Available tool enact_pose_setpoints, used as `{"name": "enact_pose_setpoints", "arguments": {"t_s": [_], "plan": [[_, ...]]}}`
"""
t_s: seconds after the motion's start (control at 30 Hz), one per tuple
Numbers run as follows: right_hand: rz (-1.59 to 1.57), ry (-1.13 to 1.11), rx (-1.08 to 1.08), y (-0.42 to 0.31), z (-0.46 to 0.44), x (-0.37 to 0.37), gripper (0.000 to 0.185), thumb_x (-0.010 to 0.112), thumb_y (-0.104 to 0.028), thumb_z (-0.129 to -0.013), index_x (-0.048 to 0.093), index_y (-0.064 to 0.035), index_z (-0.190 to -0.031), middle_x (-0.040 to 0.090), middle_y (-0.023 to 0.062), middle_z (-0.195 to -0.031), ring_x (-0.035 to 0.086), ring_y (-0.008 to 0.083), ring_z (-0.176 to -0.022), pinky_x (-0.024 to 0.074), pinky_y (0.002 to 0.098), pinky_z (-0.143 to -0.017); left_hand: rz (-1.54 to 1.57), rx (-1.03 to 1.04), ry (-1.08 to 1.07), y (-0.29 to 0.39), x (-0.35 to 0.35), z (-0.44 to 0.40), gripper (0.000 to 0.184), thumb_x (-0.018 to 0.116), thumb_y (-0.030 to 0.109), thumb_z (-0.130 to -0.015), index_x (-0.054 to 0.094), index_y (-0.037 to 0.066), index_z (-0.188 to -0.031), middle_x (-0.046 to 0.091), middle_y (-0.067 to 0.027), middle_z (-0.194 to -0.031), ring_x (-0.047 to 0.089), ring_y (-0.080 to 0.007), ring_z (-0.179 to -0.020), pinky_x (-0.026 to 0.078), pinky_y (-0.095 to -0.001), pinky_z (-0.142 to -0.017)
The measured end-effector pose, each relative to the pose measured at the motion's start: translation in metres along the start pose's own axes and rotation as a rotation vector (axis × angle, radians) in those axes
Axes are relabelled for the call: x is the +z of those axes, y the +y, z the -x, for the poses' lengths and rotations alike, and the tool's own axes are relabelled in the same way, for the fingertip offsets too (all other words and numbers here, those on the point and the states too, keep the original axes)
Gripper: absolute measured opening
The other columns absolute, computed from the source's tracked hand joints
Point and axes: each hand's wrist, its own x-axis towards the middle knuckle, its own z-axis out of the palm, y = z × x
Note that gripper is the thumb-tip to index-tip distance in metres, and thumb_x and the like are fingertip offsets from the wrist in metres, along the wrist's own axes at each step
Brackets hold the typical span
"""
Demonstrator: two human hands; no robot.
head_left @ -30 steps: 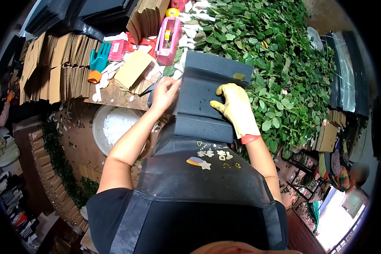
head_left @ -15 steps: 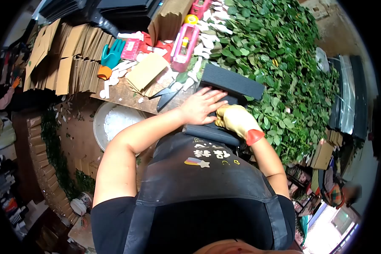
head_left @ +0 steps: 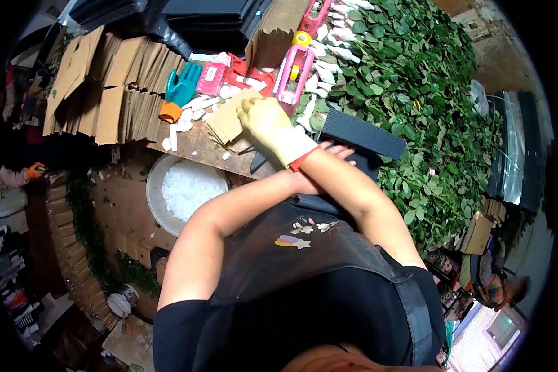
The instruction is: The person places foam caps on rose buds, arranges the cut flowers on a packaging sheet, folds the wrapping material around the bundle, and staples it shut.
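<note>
My left hand (head_left: 340, 150), bare, lies flat with its fingers stretched over a black corrugated sheet (head_left: 367, 167); my right forearm hides part of it. A raised ridged flap (head_left: 364, 134) of the black sheet stands just beyond the fingertips. My right hand (head_left: 270, 127), in a cream glove with a red cuff, crosses over my left wrist. Its bent fingers close on the edge of a small stack of brown cardboard pieces (head_left: 225, 124); the thumb is hidden. Beside that stack, a dark blade or scissor handle (head_left: 257, 162) shows partly under my right arm.
Leafy green stems (head_left: 409, 74) cover the right side. Pink tape dispensers (head_left: 294, 77), a teal glove (head_left: 183, 84) and folded cardboard (head_left: 130, 93) lie along the table. A white tub (head_left: 158, 201) stands below its edge. A person's gloved hand (head_left: 36, 170) shows far left.
My right hand has left the black sheet and moved left across my left wrist to the cardboard pieces. My left hand stays on the sheet. The view has shifted slightly.
</note>
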Motion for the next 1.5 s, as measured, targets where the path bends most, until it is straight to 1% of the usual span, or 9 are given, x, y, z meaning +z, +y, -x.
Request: {"name": "enact_pose_setpoints", "arguments": {"t_s": [0.27, 0.47, 0.57, 0.73, 0.93, 1.13, 1.27, 1.33, 1.5], "plan": [[-0.190, 0.534, -0.081, 0.035, 0.045, -0.093, 0.018, 0.062, -0.014, -0.098, 0.074, -0.0023, -0.105, 0.074, 0.0157, -0.096, 0.072, 0.0369, -0.085, 0.0601, 0.0455, -0.074, 0.264, -0.070, 0.115, -0.004, 0.023, 0.003, 0.064, 0.059, 0.045, -0.098, 0.052, 0.012, -0.152, 0.053, -0.0160, -0.156, 0.047, -0.0360, -0.146, 0.035, -0.0497, -0.123], [-1.220, 0.073, 0.787, 0.022, 0.214, -0.122, 0.015, 0.071, -0.016, -0.101, 0.070, -0.0055, -0.111, 0.072, 0.0034, -0.093, 0.067, 0.0131, -0.084, 0.0554, 0.0318, -0.076, 0.529, -0.059, 0.119, -0.006, 0.015, -0.002, 0.070, 0.066, 0.053, -0.094, 0.056, 0.009, -0.147, 0.060, -0.0142, -0.147, 0.054, -0.0341, -0.139, 0.040, -0.0466, -0.120], [-1.532, -0.057, 1.151, 0.028, 0.262, -0.095, 0.016, 0.072, -0.017, -0.103, 0.068, -0.0022, -0.106, 0.070, 0.0000, -0.091, 0.063, 0.0043, -0.078, 0.0539, 0.0226, -0.071, -0.007, 0.044, 0.080, 0.003, -0.013, -0.003, 0.063, 0.068, 0.053, -0.092, 0.064, 0.013, -0.141, 0.062, -0.0091, -0.147, 0.055, -0.0298, -0.140, 0.038, -0.0488, -0.121], [-1.377, -0.246, 1.144, 0.045, 0.258, -0.079, 0.026, 0.069, -0.027, -0.106, 0.067, -0.0007, -0.105, 0.071, 0.0033, -0.085, 0.072, 0.0102, -0.074, 0.0558, 0.0228, -0.063, -0.006, 0.035, -0.013, -0.006, -0.010, 0.001, 0.051, 0.066, 0.042, -0.093, 0.069, 0.014, -0.135, 0.068, -0.0105, -0.138, 0.056, -0.0304, -0.138, 0.030, -0.0535, -0.126], [-1.233, -0.190, 1.199, 0.032, 0.259, -0.078, 0.030, 0.068, -0.035, -0.105, 0.069, -0.0048, -0.108, 0.075, 0.0043, -0.084, 0.072, 0.0105, -0.072, 0.0567, 0.0276, -0.065, -0.092, -0.036, 0.452, -0.011, -0.046, 0.051, 0.038, 0.076, 0.004, -0.081, 0.072, 0.003, -0.119, 0.075, -0.0139, -0.123, 0.072, -0.0326, -0.110, 0.056, -0.0454, -0.098], [-0.670, -0.362, 0.884, 0.041, 0.257, -0.112, 0.045, 0.060, -0.050, -0.103, 0.074, -0.0082, -0.101, 0.077, 0.0120, -0.083, 0.073, 0.0250, -0.073, 0.0565, 0.0388, -0.072, -0.080, -0.029, 0.083, 0.029, -0.055, 0.019, 0.015, 0.082, 0.017, -0.087, 0.080, 0.010, -0.100, 0.077, -0.0063, -0.103, 0.074, -0.0238, -0.103, 0.053, -0.0500, -0.106], [-1.161, 0.206, 1.055, 0.076, 0.272, -0.174, 0.033, 0.060, -0.038, -0.104, 0.075, -0.0099, -0.111, 0.078, 0.0122, -0.093, 0.074, 0.0342, -0.087, 0.0582, 0.0424, -0.081, -0.079, -0.085, 0.023, 0.035, -0.057, 0.020, 0.018, 0.081, 0.016, -0.088, 0.080, 0.010, -0.105, 0.078, -0.0068, -0.105, 0.074, -0.0234, -0.109, 0.047, -0.0557, -0.114], [-0.378, 0.410, 1.082, 0.129, 0.286, -0.156, 0.026, 0.057, -0.030, -0.107, 0.075, -0.0142, -0.118, 0.078, 0.0080, -0.110, 0.074, 0.0309, -0.097, 0.0594, 0.0419, -0.082, -0.058, -0.103, 0.004, 0.037, -0.057, 0.019, 0.021, 0.080, 0.015, -0.089, 0.078, 0.008, -0.108, 0.077, -0.0084, -0.106, 0.072, -0.0272, -0.114, 0.043, -0.0571, -0.117], [0.185, -0.397, 0.872, 0.229, 0.323, -0.049, 0.034, 0.053, -0.027, -0.104, 0.075, -0.0189, -0.129, 0.049, 0.0112, -0.164, 0.040, 0.0288, -0.155, 0.0217, 0.0433, -0.131, -0.052, -0.095, -0.009, 0.040, -0.062, 0.015, 0.022, 0.082, 0.011, -0.088, 0.079, 0.009, -0.109, 0.077, -0.0076, -0.106, 0.070, -0.0320, -0.123, 0.043, -0.0586, -0.117]]}}
